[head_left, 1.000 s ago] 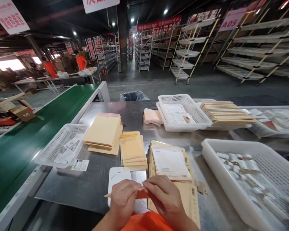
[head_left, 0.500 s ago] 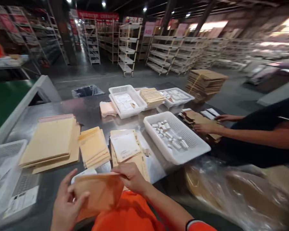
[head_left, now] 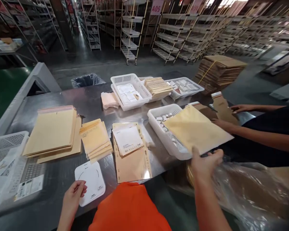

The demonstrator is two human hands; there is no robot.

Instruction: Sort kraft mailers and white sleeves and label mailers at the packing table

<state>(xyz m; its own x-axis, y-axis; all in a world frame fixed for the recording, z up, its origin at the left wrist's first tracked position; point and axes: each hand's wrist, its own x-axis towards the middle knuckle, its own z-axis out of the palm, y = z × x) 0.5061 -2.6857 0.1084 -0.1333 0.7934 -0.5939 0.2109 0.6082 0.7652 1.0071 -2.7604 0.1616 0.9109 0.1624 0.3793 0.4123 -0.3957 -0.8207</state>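
My right hand (head_left: 205, 162) grips the lower edge of a yellow padded envelope (head_left: 195, 130), which is tilted and held over the near corner of a white plastic basket (head_left: 165, 128). My left hand (head_left: 73, 194) holds nothing, its fingers apart, and lies right next to the edge of a white square card (head_left: 90, 183). Between my hands lies a stack of kraft envelopes (head_left: 131, 154) with a white label sheet on top. A co-worker's two hands (head_left: 240, 109) work at the far right with a brown cardboard mailer (head_left: 223, 107).
Stacks of tan envelopes (head_left: 54, 133) and a mesh basket (head_left: 7, 166) stand on the steel table (head_left: 93, 102). Further baskets stand behind them. A plastic-wrapped bundle (head_left: 252, 195) sits at lower right, a cardboard stack (head_left: 219, 72) beyond the table, and warehouse shelving behind.
The envelope has swung right, out over the white basket, in my right hand. My left hand no longer holds it and has dropped to the white card.
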